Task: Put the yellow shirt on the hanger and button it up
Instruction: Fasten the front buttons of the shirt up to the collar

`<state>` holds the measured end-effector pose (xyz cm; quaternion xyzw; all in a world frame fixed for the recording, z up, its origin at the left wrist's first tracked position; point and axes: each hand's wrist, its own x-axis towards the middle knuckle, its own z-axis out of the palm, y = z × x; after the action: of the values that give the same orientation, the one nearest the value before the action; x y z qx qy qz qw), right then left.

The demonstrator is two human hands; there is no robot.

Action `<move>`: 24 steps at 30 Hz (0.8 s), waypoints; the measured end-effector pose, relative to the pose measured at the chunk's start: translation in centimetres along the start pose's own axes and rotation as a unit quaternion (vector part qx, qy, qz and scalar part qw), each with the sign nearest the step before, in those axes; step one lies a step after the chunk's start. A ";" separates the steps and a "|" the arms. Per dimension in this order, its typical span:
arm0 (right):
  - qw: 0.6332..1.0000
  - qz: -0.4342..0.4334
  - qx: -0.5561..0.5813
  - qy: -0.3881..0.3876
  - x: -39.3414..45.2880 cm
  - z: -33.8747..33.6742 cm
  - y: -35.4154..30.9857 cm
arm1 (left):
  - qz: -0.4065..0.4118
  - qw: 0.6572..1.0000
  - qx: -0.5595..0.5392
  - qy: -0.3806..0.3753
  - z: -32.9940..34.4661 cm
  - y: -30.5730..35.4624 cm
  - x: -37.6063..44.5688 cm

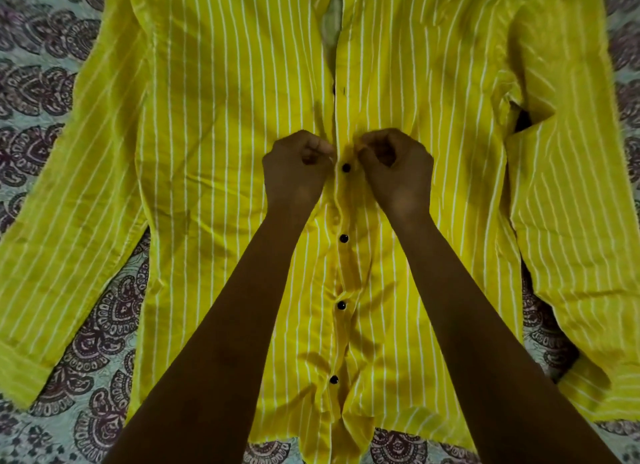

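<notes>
One yellow shirt lies flat, front up, hem at 6 o'clock and collar end off frame at 12. It's a soft woven fabric with thin white vertical stripes, creased along the placket. The two long sleeves are spread out, one toward 8 o'clock, one toward 4 o'clock.

Four small round dark glossy buttons are visible on the placket, counted near to far: lowest button, next button, third button, fourth button. All four sit through the overlapping edge. Farther up the placket, toward 12, the two front edges part and a dark mark sits at the edge; I can't tell if it's a button.

Two bare forearms come in from 6 o'clock. The left hand is curled tight, fingertips pinching the placket edge just at 10 o'clock of the fourth button. The right hand is also curled, pinching the opposite placket edge at 2 o'clock of that button. The hands nearly meet over the seam.

Under the shirt is one bedspread, pale with dark purple paisley-style motifs and a textured weave, visible at 9, 3 and 6 o'clock around the shirt.
</notes>
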<state>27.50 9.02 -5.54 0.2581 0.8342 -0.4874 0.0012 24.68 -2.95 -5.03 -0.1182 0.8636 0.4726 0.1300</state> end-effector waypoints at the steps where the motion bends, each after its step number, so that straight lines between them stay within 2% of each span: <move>1: 0.999 -0.033 -0.002 0.003 0.5 0.1 -0.4 | 0.008 1.000 -0.013 0.014 -0.1 0.3 0.5; 3: 0.996 -0.084 -0.031 -0.025 1.5 0.8 -1.1 | 0.025 0.998 -0.039 0.038 -0.2 1.1 1.5; 6: 0.977 -0.130 -0.150 -0.075 3.1 1.8 -1.8 | 0.049 0.995 -0.079 0.033 -0.1 2.3 3.2; 9: 0.967 -0.145 -0.202 -0.062 4.2 2.3 -2.3 | 0.066 0.995 -0.075 0.004 0.4 3.0 4.8; 14: 0.995 -0.065 -0.065 -0.033 5.9 1.7 -1.6 | 0.062 0.998 0.007 -0.004 0.8 2.6 6.3; 17: 0.999 -0.023 -0.025 -0.008 6.7 1.3 -1.1 | 0.074 0.997 0.032 0.005 0.9 2.3 6.5; 20: 0.997 0.031 0.072 0.014 6.8 1.7 -0.8 | 0.086 0.994 0.058 0.012 1.3 2.4 6.8; 24: 0.988 0.059 0.143 0.019 6.6 2.2 -0.7 | 0.110 0.981 0.159 0.014 1.9 2.6 7.0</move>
<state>20.95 9.77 -7.85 0.3131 0.7391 -0.5960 -0.0227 17.50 -0.53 -6.39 -0.0070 0.9370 0.3394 0.0819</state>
